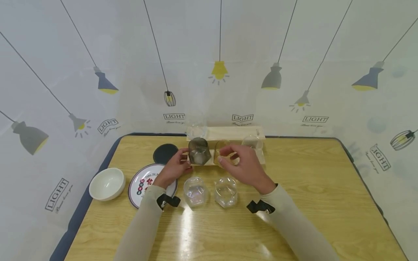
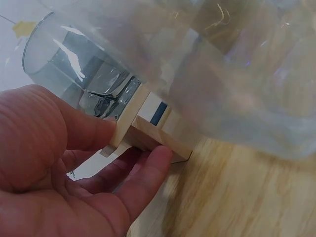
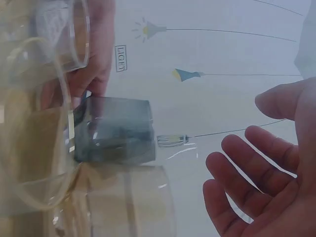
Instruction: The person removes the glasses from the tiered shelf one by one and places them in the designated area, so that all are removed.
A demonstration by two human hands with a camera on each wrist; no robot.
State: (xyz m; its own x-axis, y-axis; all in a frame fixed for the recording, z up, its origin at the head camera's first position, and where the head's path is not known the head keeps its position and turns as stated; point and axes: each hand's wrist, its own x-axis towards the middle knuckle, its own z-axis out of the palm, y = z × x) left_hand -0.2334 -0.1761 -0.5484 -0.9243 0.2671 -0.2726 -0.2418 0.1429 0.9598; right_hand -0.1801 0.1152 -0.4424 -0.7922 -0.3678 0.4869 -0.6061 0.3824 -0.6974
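Head view: near the desk's far edge, the left hand (image 1: 174, 167) touches the left end of a wooden rack (image 1: 228, 133) bearing a smoky grey glass (image 1: 198, 150). The right hand (image 1: 245, 165) hovers at an amber glass (image 1: 223, 152) beside it.

Left wrist view: thumb and fingers (image 2: 143, 173) pinch the rack's end (image 2: 143, 129).

Right wrist view: the right hand's fingers (image 3: 247, 163) are spread, holding nothing.
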